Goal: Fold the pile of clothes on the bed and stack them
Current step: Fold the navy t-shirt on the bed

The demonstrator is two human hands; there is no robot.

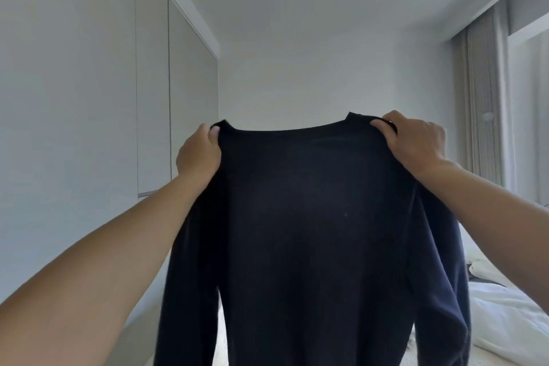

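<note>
A dark navy long-sleeved top hangs upright in front of me, held up at its two shoulders. My left hand grips the left shoulder, thumb on the front of the fabric. My right hand pinches the right shoulder, fingers curled over the top edge. Both sleeves hang down along the sides. The top hides most of the bed; the pile of clothes is out of sight.
White bedding shows at the lower right behind the top. Tall grey wardrobe doors line the left side. Beige curtains and a window stand at the right. A bare white wall faces me.
</note>
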